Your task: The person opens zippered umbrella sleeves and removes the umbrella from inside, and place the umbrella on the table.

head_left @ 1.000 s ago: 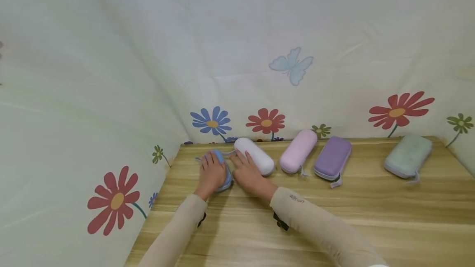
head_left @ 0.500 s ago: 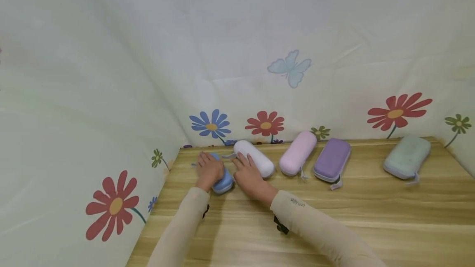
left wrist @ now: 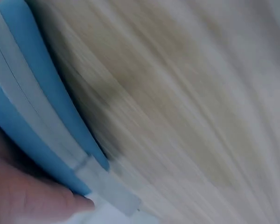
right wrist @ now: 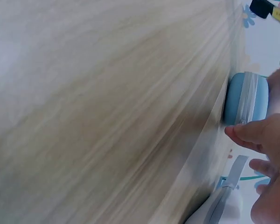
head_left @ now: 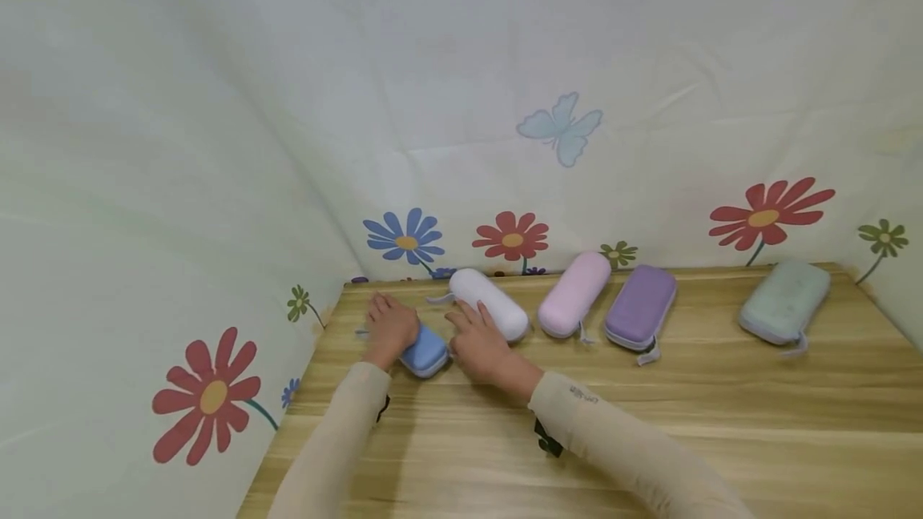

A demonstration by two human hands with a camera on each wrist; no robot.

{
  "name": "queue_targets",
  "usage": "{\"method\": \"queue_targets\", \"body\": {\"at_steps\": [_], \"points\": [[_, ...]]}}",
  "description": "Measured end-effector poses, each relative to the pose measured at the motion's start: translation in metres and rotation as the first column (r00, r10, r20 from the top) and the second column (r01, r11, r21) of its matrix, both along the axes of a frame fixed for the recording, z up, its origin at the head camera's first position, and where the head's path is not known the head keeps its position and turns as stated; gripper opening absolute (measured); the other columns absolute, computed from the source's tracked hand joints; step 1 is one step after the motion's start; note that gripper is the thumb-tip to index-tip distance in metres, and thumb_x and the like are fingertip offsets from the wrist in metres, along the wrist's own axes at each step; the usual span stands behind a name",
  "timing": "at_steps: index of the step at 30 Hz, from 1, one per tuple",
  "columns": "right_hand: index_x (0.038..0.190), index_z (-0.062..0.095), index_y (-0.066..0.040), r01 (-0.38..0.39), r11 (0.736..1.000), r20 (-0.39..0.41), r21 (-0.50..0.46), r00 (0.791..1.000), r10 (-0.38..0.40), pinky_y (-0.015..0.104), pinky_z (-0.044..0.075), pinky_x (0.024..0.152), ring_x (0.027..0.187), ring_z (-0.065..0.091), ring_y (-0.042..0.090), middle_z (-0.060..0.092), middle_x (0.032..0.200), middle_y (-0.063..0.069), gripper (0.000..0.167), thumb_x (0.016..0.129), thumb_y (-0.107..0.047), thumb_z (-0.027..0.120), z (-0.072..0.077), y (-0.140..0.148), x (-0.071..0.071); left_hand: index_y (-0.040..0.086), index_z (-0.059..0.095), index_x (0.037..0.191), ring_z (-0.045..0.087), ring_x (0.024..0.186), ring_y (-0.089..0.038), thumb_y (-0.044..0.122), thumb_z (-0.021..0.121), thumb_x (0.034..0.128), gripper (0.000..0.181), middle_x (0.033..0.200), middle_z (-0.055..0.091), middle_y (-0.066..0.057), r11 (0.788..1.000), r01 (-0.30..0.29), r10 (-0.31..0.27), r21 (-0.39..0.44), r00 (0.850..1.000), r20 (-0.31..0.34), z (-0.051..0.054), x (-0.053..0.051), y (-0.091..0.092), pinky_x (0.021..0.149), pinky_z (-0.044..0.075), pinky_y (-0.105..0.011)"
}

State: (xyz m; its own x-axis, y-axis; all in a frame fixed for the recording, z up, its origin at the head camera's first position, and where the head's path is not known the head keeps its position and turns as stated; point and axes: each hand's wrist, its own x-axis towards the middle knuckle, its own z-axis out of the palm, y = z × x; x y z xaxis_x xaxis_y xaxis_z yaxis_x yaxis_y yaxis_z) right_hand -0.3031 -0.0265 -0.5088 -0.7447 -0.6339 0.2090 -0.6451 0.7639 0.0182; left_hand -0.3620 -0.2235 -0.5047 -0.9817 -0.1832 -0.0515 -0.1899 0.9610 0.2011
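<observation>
White fabric backdrop (head_left: 577, 38) wrapped round the whole setup, with big cartoon flowers and a pale blue butterfly printed on it. Under that, a yellowish wood-grain desk (head_left: 649, 415). Two long beige sleeves (head_left: 627, 443) reach in over it.

Then five rounded zip cases in a loose row, right to left: boxy sage-green one (head_left: 787, 301) well off by itself, purple one (head_left: 641, 304), slim pink one (head_left: 575, 293), slim white one (head_left: 493, 304), and the blue one with a grey zip band (head_left: 425, 349) at the far left, flat on the desk.

Both hands are on the blue one. Right hand (head_left: 481, 347): narrow grip, thumb and finger pinching it at the zip band. Left hand (head_left: 391, 325) lies over its far end, thumb against it; can't tell how tight that grip is.
</observation>
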Motion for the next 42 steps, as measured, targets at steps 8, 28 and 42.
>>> {"method": "queue_targets", "body": {"at_steps": [8,28,42], "points": [[0.083,0.080,-0.019,0.038,0.999,-0.040,-0.027,0.998,-0.039,0.061,0.017,0.121,0.152,0.024,0.035,0.050,0.150,0.006,0.021,0.097,-0.025,0.065,0.006,0.006,-0.014,-0.011,0.030,0.154,0.017,0.150,-0.051,0.024,0.026,0.1102,0.056,0.161,0.021,-0.033,0.910,0.415,-0.414,0.005,0.910,-0.028,-0.005,0.016,-0.056,0.120,0.017,-0.060],[0.094,0.081,-0.024,0.045,0.998,-0.085,0.033,0.996,-0.042,0.060,0.014,0.122,0.152,0.025,0.033,0.048,0.152,0.004,0.009,0.093,-0.030,0.074,0.002,0.008,-0.030,0.017,0.011,0.165,0.015,0.156,-0.023,0.047,0.041,0.1085,0.071,0.171,0.010,-0.002,0.581,0.814,-0.813,-0.010,0.580,-0.044,-0.011,0.079,-0.049,0.121,0.027,-0.048],[0.095,0.082,-0.018,0.011,1.000,-0.107,-0.014,0.994,-0.012,0.061,0.021,0.119,0.148,0.031,0.035,0.052,0.147,0.009,0.015,0.098,-0.021,0.067,0.004,0.001,-0.022,-0.005,0.017,0.160,0.017,0.150,-0.050,0.042,0.038,0.1098,0.072,0.165,0.018,-0.028,0.813,0.572,-0.544,0.109,0.812,-0.212,-0.026,0.076,-0.021,0.119,0.022,-0.061]]}}
